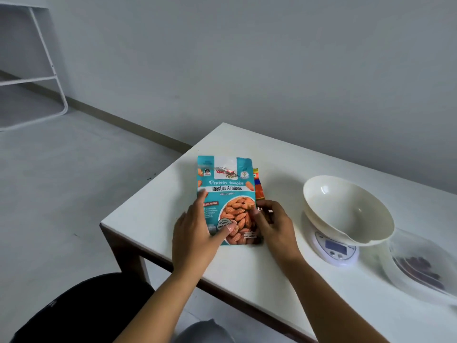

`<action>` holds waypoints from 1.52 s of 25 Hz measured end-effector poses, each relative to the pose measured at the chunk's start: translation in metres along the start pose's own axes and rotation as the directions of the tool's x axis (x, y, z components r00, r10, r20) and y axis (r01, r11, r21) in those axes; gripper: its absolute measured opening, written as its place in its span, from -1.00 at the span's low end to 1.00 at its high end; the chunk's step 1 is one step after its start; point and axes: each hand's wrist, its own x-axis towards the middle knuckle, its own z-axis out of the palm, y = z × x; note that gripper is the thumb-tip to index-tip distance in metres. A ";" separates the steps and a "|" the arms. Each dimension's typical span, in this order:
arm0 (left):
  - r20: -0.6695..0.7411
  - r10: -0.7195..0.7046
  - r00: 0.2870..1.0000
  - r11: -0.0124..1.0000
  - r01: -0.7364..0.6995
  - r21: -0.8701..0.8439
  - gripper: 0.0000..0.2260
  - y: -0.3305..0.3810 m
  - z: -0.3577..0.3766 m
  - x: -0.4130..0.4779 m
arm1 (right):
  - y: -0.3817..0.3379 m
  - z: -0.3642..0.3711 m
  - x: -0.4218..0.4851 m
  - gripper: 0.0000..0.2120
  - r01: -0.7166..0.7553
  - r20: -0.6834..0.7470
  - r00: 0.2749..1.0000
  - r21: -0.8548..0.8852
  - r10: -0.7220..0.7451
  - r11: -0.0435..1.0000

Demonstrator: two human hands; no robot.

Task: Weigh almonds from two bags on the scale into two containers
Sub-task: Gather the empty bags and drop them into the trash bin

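A teal bag of roasted almonds point(226, 191) stands upright near the left end of the white table point(247, 263). My left hand point(197, 231) holds its left side, thumb across the front. My right hand point(272, 224) grips its lower right edge with curled fingers. A second, orange bag point(259, 188) peeks out from behind the teal one. To the right, a white scale point(336, 251) carries an empty cream bowl point(346, 209). A clear container point(420, 266) with some dark almonds in it sits at the right edge, blurred.
The table's left corner and front edge lie close to my hands. The wall runs just behind the table. A white metal frame point(47, 68) stands on the floor far left. My dark-clothed knee point(86, 310) is below the table edge.
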 end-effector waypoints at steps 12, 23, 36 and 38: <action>-0.059 -0.294 0.954 0.673 0.162 -0.721 -0.47 -0.021 -0.096 -0.086 | -0.061 0.050 -0.096 -0.74 -0.128 0.266 0.964 0.410 0.015 0.903; 0.168 -0.807 0.567 0.297 0.634 -0.714 -0.70 -0.095 -0.147 -0.243 | -0.021 0.134 -0.204 -0.82 -0.331 0.543 0.786 -0.034 0.296 0.943; 0.220 -0.790 0.572 0.217 0.596 -0.773 -0.81 -0.102 -0.148 -0.245 | -0.009 0.142 -0.202 -0.75 -0.365 0.615 0.711 -0.092 0.341 0.926; 0.202 -0.777 0.596 0.236 0.575 -0.784 -0.82 -0.097 -0.144 -0.236 | -0.013 0.142 -0.200 -0.79 -0.391 0.585 0.746 -0.003 0.319 0.920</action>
